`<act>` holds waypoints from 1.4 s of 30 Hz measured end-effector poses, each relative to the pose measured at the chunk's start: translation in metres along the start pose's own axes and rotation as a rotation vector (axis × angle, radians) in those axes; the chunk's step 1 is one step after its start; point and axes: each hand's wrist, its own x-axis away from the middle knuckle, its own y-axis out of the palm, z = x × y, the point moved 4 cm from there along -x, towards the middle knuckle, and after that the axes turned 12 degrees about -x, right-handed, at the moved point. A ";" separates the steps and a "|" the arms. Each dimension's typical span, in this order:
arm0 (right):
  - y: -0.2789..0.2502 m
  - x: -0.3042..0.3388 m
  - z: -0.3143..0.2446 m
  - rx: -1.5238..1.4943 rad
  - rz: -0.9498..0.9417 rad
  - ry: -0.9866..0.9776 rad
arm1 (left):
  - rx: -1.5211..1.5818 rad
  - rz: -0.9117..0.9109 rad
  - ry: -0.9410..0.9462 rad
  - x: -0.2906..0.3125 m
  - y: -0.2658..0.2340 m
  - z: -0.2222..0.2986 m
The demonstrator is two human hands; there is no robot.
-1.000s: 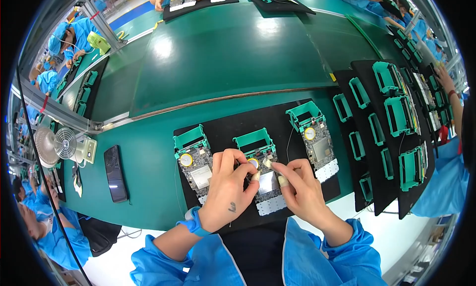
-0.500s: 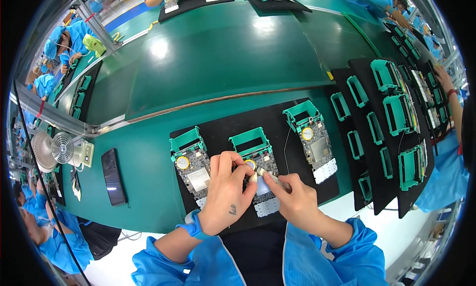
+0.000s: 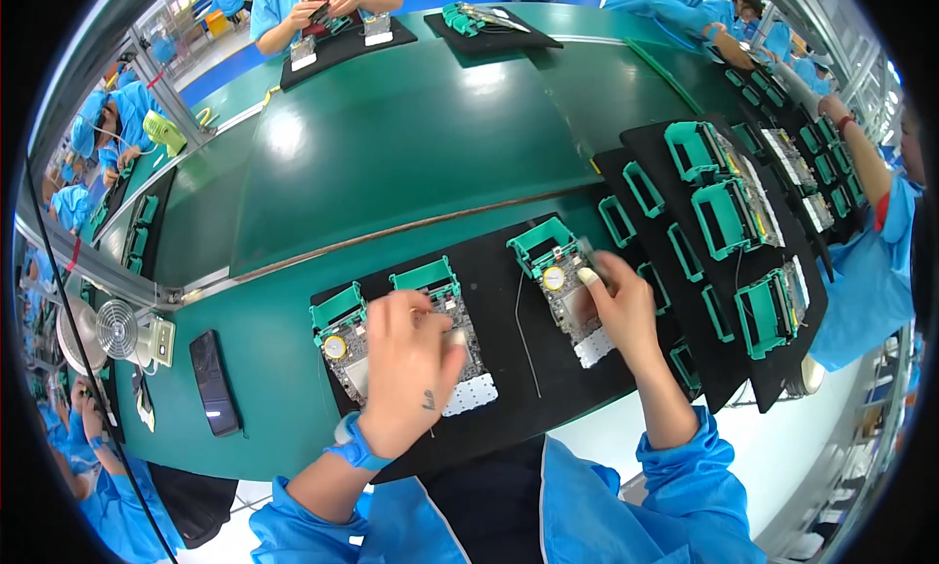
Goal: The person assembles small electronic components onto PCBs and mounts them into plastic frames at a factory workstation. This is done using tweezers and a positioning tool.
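Observation:
Three circuit boards with green plastic frames lie in a row on a black mat [image 3: 489, 353]. My left hand [image 3: 406, 359] is over the middle board [image 3: 469, 344], hiding part of it; its fingers are loosely bent, the thumb apart, and nothing shows between them. Over the right board [image 3: 567, 305], my right hand [image 3: 628, 310] pinches a thin greyish tool [image 3: 587, 251], blurred, its kind unclear. Beside its thumb sits a yellow-rimmed round coin cell [image 3: 554, 277] on that board. The left board [image 3: 337, 354] carries another coin cell [image 3: 335, 347].
To the left are a phone [image 3: 214, 383] and a small fan [image 3: 119, 324]. Black panels with green frames [image 3: 719, 217] stand at the right. A brown-edged ledge [image 3: 411, 229] crosses behind the mat. Co-workers in blue sit around, one [image 3: 866, 202] close at right.
My hands have parted: the right one moved right and up from the middle board to the right board, the left one drew slightly left. The whole view has shifted.

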 end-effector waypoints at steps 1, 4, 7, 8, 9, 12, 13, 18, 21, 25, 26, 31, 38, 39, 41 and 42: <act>-0.007 -0.002 0.008 -0.181 -0.069 0.104 | 0.090 0.031 0.037 -0.006 0.006 0.011; 0.002 0.003 0.001 -0.681 -0.183 0.372 | 0.198 0.050 0.107 -0.018 0.021 0.029; 0.008 0.018 0.003 -0.997 -0.421 0.630 | 0.289 0.111 0.119 -0.023 0.025 0.041; 0.008 0.023 0.003 -1.031 -0.423 0.671 | 0.291 0.165 0.181 -0.022 0.026 0.044; 0.008 0.027 0.004 -1.067 -0.426 0.713 | 0.296 0.167 0.184 -0.022 0.028 0.045; 0.009 0.032 0.004 -1.100 -0.422 0.768 | 0.262 0.257 0.207 -0.021 0.026 0.047; 0.011 0.035 -0.003 -1.035 -0.416 0.752 | 0.202 0.278 0.259 -0.021 0.025 0.048; 0.013 0.039 0.007 -1.049 -0.410 0.732 | 0.160 0.269 0.375 -0.018 0.028 0.043; 0.015 0.041 0.000 -0.948 -0.276 0.612 | 0.365 0.162 0.188 -0.016 0.031 0.028; 0.015 0.046 0.001 -0.643 -0.127 0.307 | 0.393 0.082 0.185 -0.009 0.035 0.027; 0.021 0.048 0.006 -0.656 -0.126 0.281 | 0.408 0.068 0.191 -0.008 0.040 0.029; 0.014 0.051 -0.023 -0.231 -0.052 -0.090 | 0.416 -0.039 0.197 -0.007 0.055 0.027; 0.019 0.051 -0.035 0.081 -0.227 -0.694 | 0.442 -0.116 0.165 -0.010 0.056 0.028; 0.018 0.049 -0.035 0.080 -0.227 -0.691 | 0.469 -0.131 0.156 -0.011 0.056 0.028; 0.018 0.048 -0.036 0.095 -0.225 -0.720 | 0.464 -0.110 0.163 -0.011 0.054 0.028; 0.018 0.047 -0.035 0.093 -0.225 -0.719 | 0.459 -0.086 0.171 -0.011 0.053 0.028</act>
